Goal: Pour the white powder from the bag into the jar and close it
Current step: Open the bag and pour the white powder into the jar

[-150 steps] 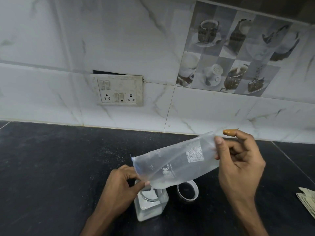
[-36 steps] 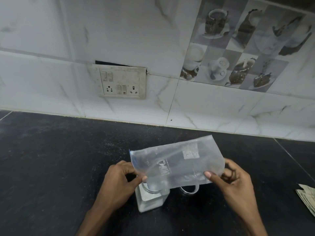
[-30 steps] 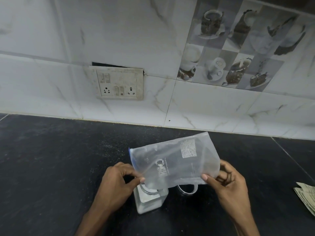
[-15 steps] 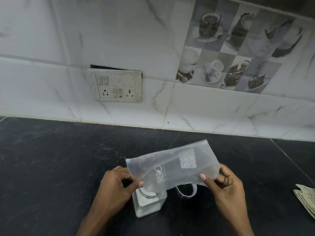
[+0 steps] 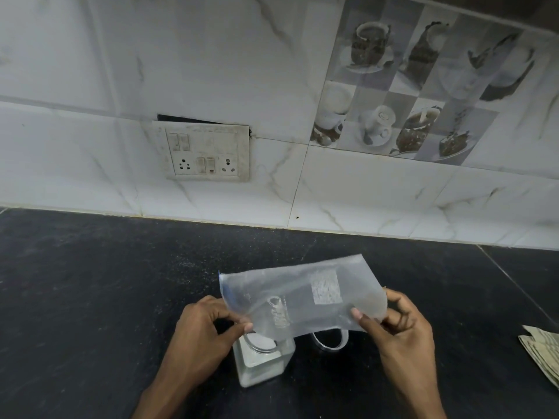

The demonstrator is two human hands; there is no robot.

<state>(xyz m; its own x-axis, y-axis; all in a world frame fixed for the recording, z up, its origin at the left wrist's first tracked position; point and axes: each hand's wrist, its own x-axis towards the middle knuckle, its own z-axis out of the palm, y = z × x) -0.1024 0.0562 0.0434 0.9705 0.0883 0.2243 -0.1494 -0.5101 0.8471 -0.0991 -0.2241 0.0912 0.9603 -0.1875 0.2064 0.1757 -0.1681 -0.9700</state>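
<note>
A clear plastic bag (image 5: 302, 300) with a blue zip edge and a white label hangs flat over the open square glass jar (image 5: 261, 362), which holds white powder. My left hand (image 5: 202, 331) pinches the bag's mouth end just above the jar opening. My right hand (image 5: 399, 334) grips the bag's bottom end at about the same height. The bag looks nearly empty. The jar's round lid (image 5: 329, 341) lies on the counter just right of the jar, half hidden behind the bag.
The black stone counter (image 5: 90, 297) runs back to a white tiled wall with a switch and socket plate (image 5: 205, 152). Folded paper (image 5: 543, 349) lies at the right edge. Specks of powder dust the counter behind the bag.
My right hand has lowered the bag's bottom end from high above the jar to roughly level with the mouth end. The left hand stays at the jar opening.
</note>
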